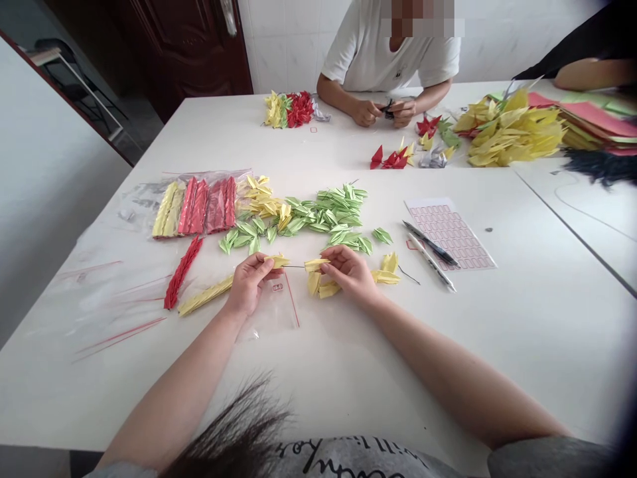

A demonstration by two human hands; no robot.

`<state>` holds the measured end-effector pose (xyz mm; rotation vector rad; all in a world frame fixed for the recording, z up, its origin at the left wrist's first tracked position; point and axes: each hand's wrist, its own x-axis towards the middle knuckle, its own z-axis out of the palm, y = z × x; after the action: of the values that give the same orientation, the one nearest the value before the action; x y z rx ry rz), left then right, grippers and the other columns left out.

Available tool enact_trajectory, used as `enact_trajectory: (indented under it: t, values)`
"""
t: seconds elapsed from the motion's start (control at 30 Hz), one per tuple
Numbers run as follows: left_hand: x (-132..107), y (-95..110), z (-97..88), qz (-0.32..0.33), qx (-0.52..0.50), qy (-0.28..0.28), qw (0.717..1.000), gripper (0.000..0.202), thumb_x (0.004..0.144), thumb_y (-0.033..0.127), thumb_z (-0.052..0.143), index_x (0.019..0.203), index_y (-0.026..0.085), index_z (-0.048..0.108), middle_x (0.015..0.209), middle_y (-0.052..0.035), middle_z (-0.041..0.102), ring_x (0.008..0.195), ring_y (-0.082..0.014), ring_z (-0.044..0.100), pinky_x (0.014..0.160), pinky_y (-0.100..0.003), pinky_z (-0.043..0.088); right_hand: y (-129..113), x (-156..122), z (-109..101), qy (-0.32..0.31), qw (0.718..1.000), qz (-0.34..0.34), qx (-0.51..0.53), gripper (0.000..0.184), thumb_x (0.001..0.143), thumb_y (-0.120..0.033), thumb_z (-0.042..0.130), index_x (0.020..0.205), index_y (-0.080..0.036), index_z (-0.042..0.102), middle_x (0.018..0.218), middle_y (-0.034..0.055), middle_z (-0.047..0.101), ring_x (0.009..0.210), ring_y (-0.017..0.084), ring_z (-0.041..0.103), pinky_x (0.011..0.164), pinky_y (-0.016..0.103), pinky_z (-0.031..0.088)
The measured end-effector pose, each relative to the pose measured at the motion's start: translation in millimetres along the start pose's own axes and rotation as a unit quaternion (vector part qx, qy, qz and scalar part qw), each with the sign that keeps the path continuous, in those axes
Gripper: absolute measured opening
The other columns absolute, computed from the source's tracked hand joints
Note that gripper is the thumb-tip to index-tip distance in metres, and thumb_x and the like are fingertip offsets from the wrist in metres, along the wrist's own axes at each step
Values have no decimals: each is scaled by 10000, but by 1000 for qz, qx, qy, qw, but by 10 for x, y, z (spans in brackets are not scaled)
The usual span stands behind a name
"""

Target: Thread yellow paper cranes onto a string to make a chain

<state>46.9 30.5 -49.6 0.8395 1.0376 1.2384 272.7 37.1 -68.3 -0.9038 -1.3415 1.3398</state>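
My left hand (249, 285) is closed, pinching a small yellow folded-paper piece (277, 261). A thin dark string (297, 267) runs from it to another yellow folded-paper piece (315, 265), gripped between the thumb and fingers of my right hand (351, 273). Below and to the right of that hand, more yellow folded pieces (385, 273) hang along the string, whose dark end (411, 275) lies on the table. Under my left hand is a clear plastic bag (271, 312). A long yellow bundle of folded paper (206, 297) lies beside that hand.
Loose green pieces (343, 206) lie ahead, beside bagged red bundles (194, 206) and a red strand (182, 272). Two pens (430, 243) rest on a sticker sheet (468, 232). Across the table, a person (393, 60) holds a small dark object. Yellow folded paper (517, 129) is piled at right.
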Motion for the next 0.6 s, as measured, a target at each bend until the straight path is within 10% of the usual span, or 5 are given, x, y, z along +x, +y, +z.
enact_trajectory:
  t: [0.33, 0.6]
  values:
    - [-40, 18, 49, -107, -88, -79, 987, 302, 854, 393, 724, 911, 169, 528, 954, -127, 774, 863, -203, 759, 702, -225, 599, -66, -100, 124, -42, 983, -48, -175, 353, 891, -431, 661, 1148, -224, 536, 1125, 118, 706, 1029, 230, 691, 908, 427, 563]
    - [-25, 35, 54, -123, -114, -45, 985, 157, 923, 290, 631, 919, 161, 541, 921, -112, 773, 827, -185, 760, 689, -213, 606, -61, -155, 209, -50, 950, -128, -280, 312, 919, -289, 576, 1203, -227, 462, 1104, 88, 660, 790, 158, 683, 783, 357, 554]
